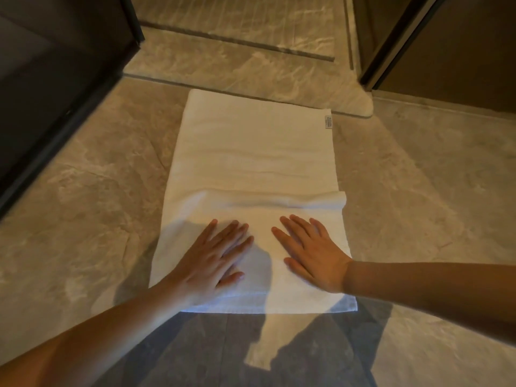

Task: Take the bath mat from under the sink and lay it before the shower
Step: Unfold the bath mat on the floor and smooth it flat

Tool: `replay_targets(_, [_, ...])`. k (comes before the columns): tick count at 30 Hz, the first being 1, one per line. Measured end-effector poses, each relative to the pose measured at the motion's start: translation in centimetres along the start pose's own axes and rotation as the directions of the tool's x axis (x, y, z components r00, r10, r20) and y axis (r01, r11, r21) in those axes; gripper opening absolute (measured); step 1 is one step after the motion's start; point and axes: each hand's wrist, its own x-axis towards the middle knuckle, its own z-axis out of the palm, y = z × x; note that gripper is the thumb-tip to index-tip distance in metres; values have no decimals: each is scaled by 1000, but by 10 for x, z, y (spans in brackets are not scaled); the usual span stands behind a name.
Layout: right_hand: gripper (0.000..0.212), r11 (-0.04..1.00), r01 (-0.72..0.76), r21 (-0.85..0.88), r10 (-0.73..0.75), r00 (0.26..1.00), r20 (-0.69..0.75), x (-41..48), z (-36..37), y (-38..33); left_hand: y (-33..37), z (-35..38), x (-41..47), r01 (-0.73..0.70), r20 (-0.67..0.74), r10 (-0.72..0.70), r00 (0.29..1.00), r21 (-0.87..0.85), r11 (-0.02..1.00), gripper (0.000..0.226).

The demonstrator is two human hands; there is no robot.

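**Commentator 1:** Bath mat (251,169) in shot, white, spread out lengthwise on the marbled stone floor (418,191). Over on the far left, a dark panel (55,65) runs along the edge of the picture.

**Commentator 2:** And the left hand (215,263) comes first as we sweep across: palm down, fingers spread wide and flat, pressing on the near end of the mat. Nothing gripped.

**Commentator 1:** Just beside it, a small gap of white cloth, then the right hand (315,255), same story: flat, fingers fanned, resting on the mat, holding nothing.

**Commentator 2:** A low crease crosses the cloth just beyond the fingertips. The far end lies right up against a raised stone threshold (251,71).

**Commentator 1:** Look at the far right edge of the mat: a little label (328,122), print too small to read.

**Commentator 2:** Further right, a dark frame (396,43) stands at the threshold's end. Shadows of both arms fall across the near floor.
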Motion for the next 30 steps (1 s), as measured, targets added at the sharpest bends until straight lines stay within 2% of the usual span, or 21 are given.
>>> replay_targets(3, [63, 1000, -6, -5, 6, 1000, 3, -8, 1, 7, 22, 5, 22, -178, 15, 177, 984, 26, 984, 68])
replay_targets(8, [62, 994, -98, 41, 97, 995, 31, -26, 14, 7, 30, 17, 43, -224, 98, 224, 970, -9, 975, 66])
replay_targets(13, [63, 988, -138, 65, 135, 989, 52, -48, 21, 20, 50, 17, 59, -278, 76, 283, 956, -70, 958, 63])
replay_targets(16, [61, 965, -138, 221, 150, 988, -38, -52, 10, 27, 47, -8, 81, -339, -90, 329, 940, -148, 929, 47])
replay_targets(18, [50, 863, -207, 461, 321, 929, -183, -55, -2, 38, 38, -32, 118, -363, -221, 318, 922, -206, 909, 32])
replay_targets(20, [35, 694, -290, 658, 581, 766, -275, -55, -12, 56, 32, -56, 168, -289, -203, 240, 950, -265, 920, 25])
replay_targets(21, [32, 628, -337, 702, 665, 700, -260, -54, -16, 66, 32, -65, 193, -224, -165, 177, 970, -333, 916, 25])
replay_targets(22, [33, 577, -382, 722, 712, 668, -216, -53, -19, 75, 33, -71, 217, -150, -116, 112, 987, -410, 900, 24])
replay_targets(24, [31, 512, -417, 751, 726, 678, -118, -48, -24, 90, 40, -74, 260, -10, -4, 9, 1000, -522, 853, 22])
replay_targets(27, [20, 382, -405, 831, 767, 641, -41, -39, -28, 99, 51, -65, 304, 143, 159, -66, 985, -538, 831, 17])
replay_targets(30, [28, 259, -443, 858, 819, 572, 48, -30, -26, 102, 55, -49, 324, 268, 265, -153, 952, -482, 834, 35])
